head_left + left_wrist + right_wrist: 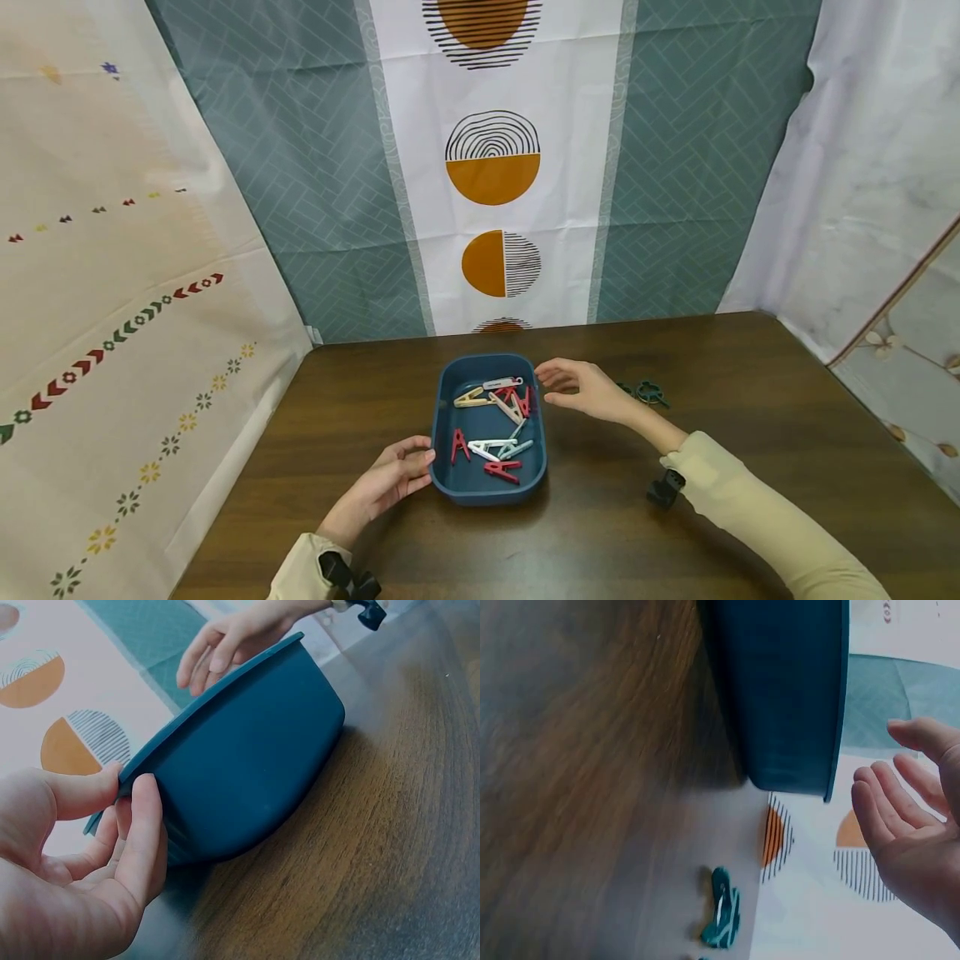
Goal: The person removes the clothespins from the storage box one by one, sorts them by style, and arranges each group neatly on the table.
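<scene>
A dark blue plastic bin (pixel 487 497) stands on the wooden table with several clothespins in it: red (pixel 502 472), white (pixel 491 447), cream (pixel 472 398) and pale green (pixel 516 450). My left hand (pixel 390 477) pinches the bin's left rim; in the left wrist view its thumb lies on the rim and a finger presses the outer wall. At the far right corner of the bin is my right hand (pixel 581 387), its fingers loosely bent with nothing in them. The right wrist view shows this hand (pixel 915 810) apart from the bin wall (pixel 795 697).
Small dark green items (pixel 649 393) lie on the table behind the right forearm, partly hidden by it; their kind is unclear. A patterned curtain (pixel 495 250) hangs behind the table (pixel 360 392), with light cloths on the left and right.
</scene>
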Demonstrator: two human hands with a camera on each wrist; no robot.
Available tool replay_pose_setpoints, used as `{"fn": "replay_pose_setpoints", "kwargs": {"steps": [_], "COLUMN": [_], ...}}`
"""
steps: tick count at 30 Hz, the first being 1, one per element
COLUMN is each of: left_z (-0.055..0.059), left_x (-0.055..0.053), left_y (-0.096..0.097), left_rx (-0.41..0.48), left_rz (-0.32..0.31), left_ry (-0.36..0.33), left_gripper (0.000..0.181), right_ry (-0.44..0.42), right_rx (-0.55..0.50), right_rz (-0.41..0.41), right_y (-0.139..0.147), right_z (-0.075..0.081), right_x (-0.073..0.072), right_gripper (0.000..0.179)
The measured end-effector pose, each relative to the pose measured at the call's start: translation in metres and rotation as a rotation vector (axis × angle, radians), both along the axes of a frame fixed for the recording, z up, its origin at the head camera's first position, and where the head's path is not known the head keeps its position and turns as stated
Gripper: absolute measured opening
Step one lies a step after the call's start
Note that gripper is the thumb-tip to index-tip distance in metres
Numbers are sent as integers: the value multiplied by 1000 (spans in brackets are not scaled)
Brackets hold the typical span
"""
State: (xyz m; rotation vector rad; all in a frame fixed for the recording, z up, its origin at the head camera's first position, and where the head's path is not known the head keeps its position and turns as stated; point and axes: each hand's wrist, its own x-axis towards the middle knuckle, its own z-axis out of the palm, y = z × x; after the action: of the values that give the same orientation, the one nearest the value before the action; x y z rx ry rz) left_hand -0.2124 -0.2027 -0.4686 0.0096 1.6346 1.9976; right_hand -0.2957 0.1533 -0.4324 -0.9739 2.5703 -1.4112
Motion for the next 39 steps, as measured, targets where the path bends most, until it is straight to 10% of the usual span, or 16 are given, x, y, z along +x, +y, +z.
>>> {"fn": "replay_pose_setpoints", "kwargs": {"steps": [39], "left_z": [2], "left_x": [-4], "left_y": [0], "left_rx": [-50], "left_rz": [-18], "left_ry": [44], "left_gripper": [30], "right_ry": [-121], "right_rx": [111], "right_rz": [324], "right_y": [-84], "right_z": [-3], "right_x": [1], "right_gripper": [60]}}
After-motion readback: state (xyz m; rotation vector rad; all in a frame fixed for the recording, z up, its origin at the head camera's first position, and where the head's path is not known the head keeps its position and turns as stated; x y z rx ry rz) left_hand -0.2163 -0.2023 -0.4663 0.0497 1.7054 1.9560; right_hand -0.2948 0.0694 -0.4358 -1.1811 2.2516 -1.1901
